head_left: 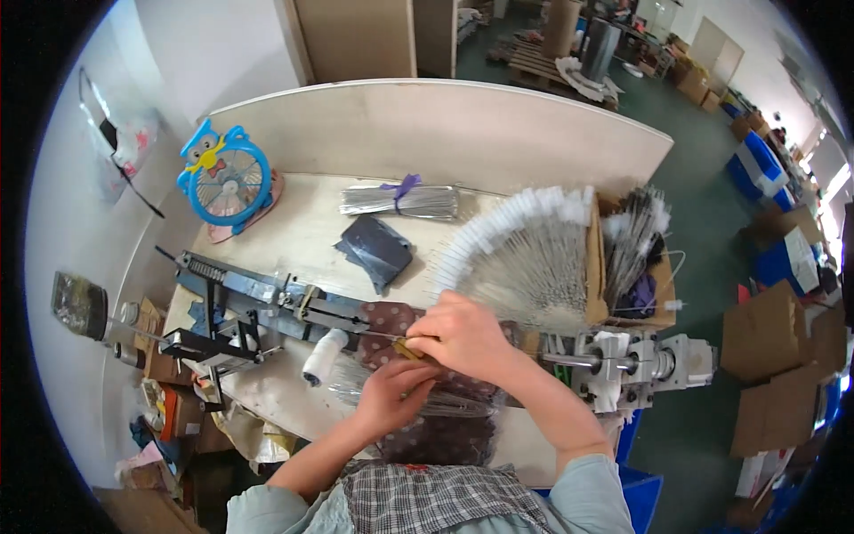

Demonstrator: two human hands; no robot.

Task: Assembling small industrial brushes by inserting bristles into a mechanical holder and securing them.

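Observation:
My right hand [464,336] is closed over the middle of the workbench, fingertips pinched beside a small yellow-brown piece [407,349]. What its fingers hold is too small to name. Just below and nearer me, my left hand [393,396] is closed too, its fingers curled toward the same piece; their grip is partly hidden. Brown polka-dot cloth [388,315] lies under both hands. Thin clear-looking wires [458,405] rest on it beside my left hand. A long metal jig [307,307] reaches the hands from the left, with a white spool [325,356] in front of it.
White-tipped wire brushes [520,245] fan out at the right, beside a cardboard box [598,267] of more brushes. A metal spindle unit [623,367] stands right of my arm. Farther back are a tied wire bundle [427,203], dark folded cloth [378,251] and a blue fan [229,187].

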